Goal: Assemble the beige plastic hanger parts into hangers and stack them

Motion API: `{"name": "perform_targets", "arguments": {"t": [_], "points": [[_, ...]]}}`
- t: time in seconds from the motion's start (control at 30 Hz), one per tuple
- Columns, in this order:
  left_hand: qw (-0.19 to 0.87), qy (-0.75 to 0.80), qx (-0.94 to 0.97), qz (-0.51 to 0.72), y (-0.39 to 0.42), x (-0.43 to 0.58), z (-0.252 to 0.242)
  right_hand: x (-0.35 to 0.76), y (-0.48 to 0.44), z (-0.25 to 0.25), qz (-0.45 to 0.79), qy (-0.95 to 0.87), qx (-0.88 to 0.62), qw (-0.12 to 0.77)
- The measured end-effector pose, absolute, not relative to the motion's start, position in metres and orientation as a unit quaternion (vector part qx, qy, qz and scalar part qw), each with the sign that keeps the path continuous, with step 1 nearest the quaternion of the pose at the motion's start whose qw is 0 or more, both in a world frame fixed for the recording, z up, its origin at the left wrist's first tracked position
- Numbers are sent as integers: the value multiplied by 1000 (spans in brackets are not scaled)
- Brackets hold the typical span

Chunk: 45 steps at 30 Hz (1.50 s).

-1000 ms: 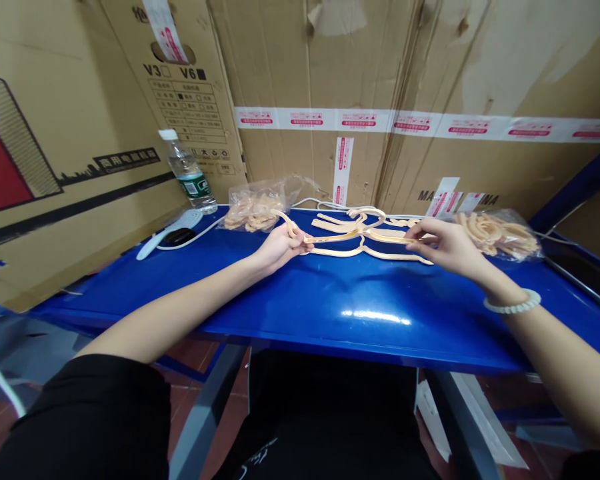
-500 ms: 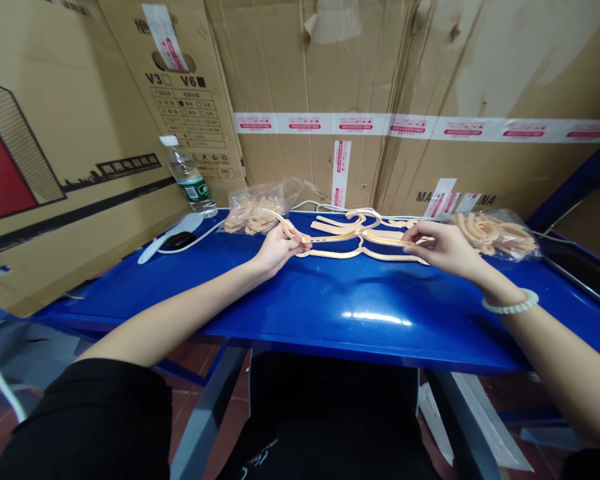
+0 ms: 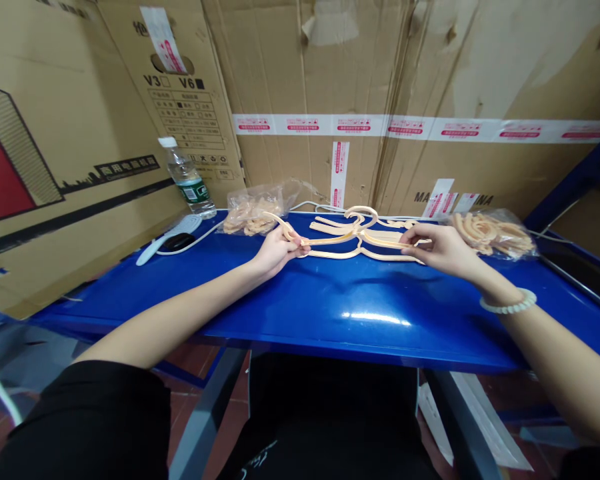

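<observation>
A beige plastic hanger (image 3: pixel 333 239) with a curved hook is held out flat above the blue table (image 3: pixel 300 313). My left hand (image 3: pixel 279 250) is closed on its left end, and a curved beige piece (image 3: pixel 275 219) sticks up from the same fingers. On the other side, my right hand (image 3: pixel 437 247) pinches the right arm of the hanger between thumb and fingers. Behind and below it lie more beige hanger parts (image 3: pixel 325 227), among them long curved strips (image 3: pixel 337 255). The exact joint at my left fingertips is hidden.
Plastic bags of beige parts lie at the left (image 3: pixel 253 212) and right (image 3: pixel 495 233). A water bottle (image 3: pixel 193 187), a light-coloured brush (image 3: pixel 165 239) and a black object (image 3: pixel 181 241) with a white cable are at back left. Cardboard (image 3: pixel 300 160) stands behind. A dark flat device (image 3: pixel 580 273) is at right.
Both hands keep their hold on the hanger and have hardly moved. The whole view has shifted very slightly.
</observation>
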State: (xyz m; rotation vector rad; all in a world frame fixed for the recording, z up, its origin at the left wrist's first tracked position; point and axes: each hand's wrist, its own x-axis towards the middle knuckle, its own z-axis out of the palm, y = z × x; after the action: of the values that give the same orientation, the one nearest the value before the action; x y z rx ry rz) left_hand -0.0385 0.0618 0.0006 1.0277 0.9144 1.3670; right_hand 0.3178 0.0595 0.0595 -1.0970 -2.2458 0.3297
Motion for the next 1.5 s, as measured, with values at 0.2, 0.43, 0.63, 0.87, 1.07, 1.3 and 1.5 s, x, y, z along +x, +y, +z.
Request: {"name": "perform_targets", "arguments": {"t": [0.2,0.43,0.63,0.87,1.07,1.3,1.5], "points": [[592,394,435,552,64,-42,-1,320,61,59,110,-852,-410,308],[591,367,442,567,66,-43,2,319,59,62,131,-839,-423,315],[589,362,456,560,68,-44,3,321,59,66,150,-816,-445,338],[276,344,741,506,51,-41,1,326,54,79,222,-767,-471,375],[-65,346,759,547,66,-68,13,334,56,85,300,-792,-467,256],[47,400,757,515,90,-80,-2,335,63,77,296,-820,-479,105],[-32,330,781,529,70,-63,9,332,65,68,177,-861,-473,64]]}}
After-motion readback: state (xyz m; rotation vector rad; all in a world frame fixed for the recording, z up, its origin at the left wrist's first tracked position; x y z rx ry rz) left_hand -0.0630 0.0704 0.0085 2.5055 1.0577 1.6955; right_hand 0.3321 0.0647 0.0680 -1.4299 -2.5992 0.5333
